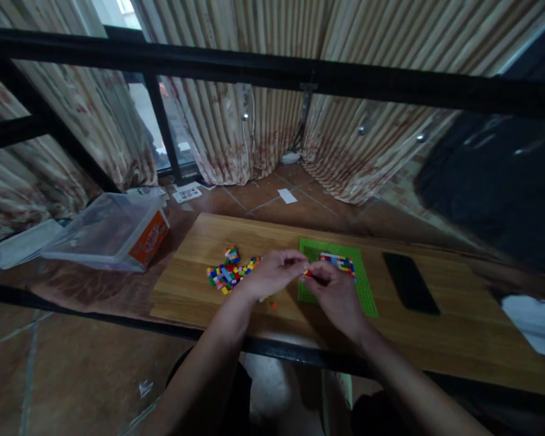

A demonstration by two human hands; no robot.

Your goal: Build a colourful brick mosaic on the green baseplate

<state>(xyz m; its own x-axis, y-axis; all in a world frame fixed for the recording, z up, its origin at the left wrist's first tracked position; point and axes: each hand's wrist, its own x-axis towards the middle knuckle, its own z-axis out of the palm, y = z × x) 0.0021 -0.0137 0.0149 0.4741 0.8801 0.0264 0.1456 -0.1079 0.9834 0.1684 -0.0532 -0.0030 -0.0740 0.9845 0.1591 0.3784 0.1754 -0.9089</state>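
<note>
Red blocky brick point(307, 273), studded green plate point(366, 299)

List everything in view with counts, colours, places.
Tabletop: one, brown, centre
Bricks: many, mixed colours, on tabletop
Baseplate: one, green, right of bricks
Brick build: one, multicoloured, on baseplate
Slab: one, black, right of baseplate
Bin: one, clear, far left
Papers: several, white, around tabletop
Curtains: several, patterned beige, background
Bars: several, black, upper view
Unclear mass: one, dark, upper right
Floor: one, brown, beneath
Piece: count unclear, red-yellow, in grip
Left hand: one, bare, at piece
Right hand: one, bare, at piece
</note>
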